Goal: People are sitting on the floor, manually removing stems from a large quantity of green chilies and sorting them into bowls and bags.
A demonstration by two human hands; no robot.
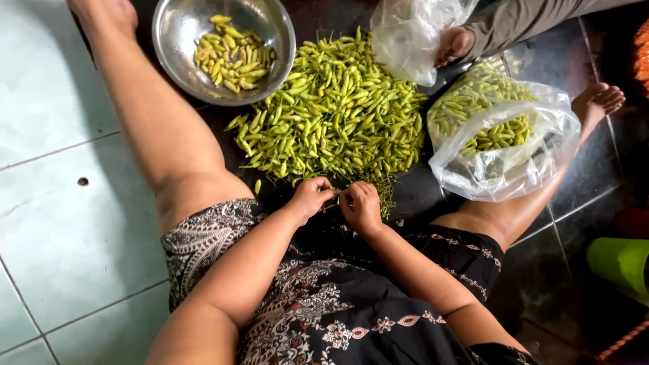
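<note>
A patterned dark dress [324, 304] is seen nearest, spread over the lap of a person seated on the floor [61, 203]. Just beyond it, the left hand [309, 198] and the right hand [362, 206] are held close together, fingers curled and pinched on a small green chili [336, 195] between them. Loose stems [385, 192] lie beside the right hand. Beyond, a large pile of chilies [334, 108] is heaped on the floor. To its right, a clear plastic bag [503, 138] is filled with chilies. Farthest, a metal bowl [223, 47] is partly filled with yellowish chilies.
</note>
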